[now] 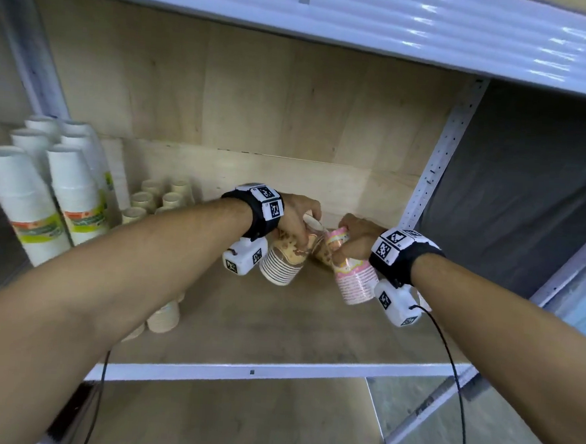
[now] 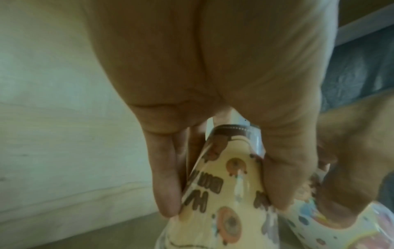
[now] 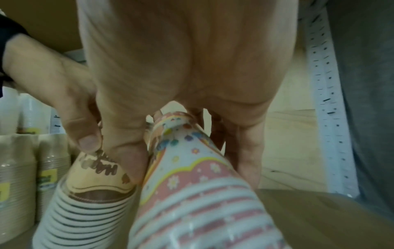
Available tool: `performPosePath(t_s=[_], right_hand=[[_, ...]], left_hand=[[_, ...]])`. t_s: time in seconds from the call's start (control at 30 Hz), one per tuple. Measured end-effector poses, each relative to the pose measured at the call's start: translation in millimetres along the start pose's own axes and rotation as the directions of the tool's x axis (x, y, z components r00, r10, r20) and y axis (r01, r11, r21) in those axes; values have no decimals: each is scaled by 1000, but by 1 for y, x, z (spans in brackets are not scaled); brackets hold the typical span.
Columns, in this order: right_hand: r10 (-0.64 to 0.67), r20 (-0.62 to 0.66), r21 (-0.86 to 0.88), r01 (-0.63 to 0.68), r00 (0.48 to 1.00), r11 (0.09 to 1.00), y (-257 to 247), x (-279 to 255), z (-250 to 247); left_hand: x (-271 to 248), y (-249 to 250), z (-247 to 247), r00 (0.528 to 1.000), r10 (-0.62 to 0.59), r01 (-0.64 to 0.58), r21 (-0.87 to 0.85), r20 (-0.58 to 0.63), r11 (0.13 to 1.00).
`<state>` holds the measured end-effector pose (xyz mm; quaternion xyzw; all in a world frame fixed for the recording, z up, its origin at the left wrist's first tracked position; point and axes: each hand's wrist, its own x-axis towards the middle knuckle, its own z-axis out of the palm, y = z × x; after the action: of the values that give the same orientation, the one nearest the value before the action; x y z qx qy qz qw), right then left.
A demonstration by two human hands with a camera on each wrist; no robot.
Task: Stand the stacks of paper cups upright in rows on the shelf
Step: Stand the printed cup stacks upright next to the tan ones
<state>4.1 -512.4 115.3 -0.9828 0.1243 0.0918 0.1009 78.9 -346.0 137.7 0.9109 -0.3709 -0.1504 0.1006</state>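
Note:
My left hand (image 1: 296, 222) grips a cream stack of paper cups with brown print (image 1: 282, 265) near its closed end; thumb and fingers curl round it (image 2: 230, 185). Beside it my right hand (image 1: 354, 239) grips a pink striped stack (image 1: 355, 280), fingers wrapped round its narrow end (image 3: 192, 168). Both stacks tilt, rims toward me, over the wooden shelf board (image 1: 278, 324) near the back right. In the right wrist view the cream stack (image 3: 89, 198) sits left of the pink one, touching it.
Tall white cup stacks (image 1: 22, 201) with green labels stand at the far left. Short beige cup stacks (image 1: 155, 199) stand in rows behind my left forearm, one more (image 1: 164, 317) near the front. A perforated upright post (image 1: 439, 162) bounds the shelf on the right.

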Motion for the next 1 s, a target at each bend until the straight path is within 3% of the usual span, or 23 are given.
performPosePath(t_s=[0.13, 0.3, 0.63, 1.0], right_hand=[[-59, 8, 70, 58, 998, 996, -22, 7, -1], [-167, -1, 150, 165, 986, 975, -50, 14, 2], [-310, -10, 192, 306, 951, 933, -95, 27, 22], [-362, 21, 198, 351, 932, 915, -114, 39, 40]], left_hand=[[-16, -19, -8, 997, -42, 43, 4, -71, 999], [-37, -39, -9, 976, -203, 195, -90, -82, 977], [-61, -63, -4, 938, -322, 324, -8, -128, 946], [-63, -85, 14, 909, -397, 400, 4, -125, 916]])
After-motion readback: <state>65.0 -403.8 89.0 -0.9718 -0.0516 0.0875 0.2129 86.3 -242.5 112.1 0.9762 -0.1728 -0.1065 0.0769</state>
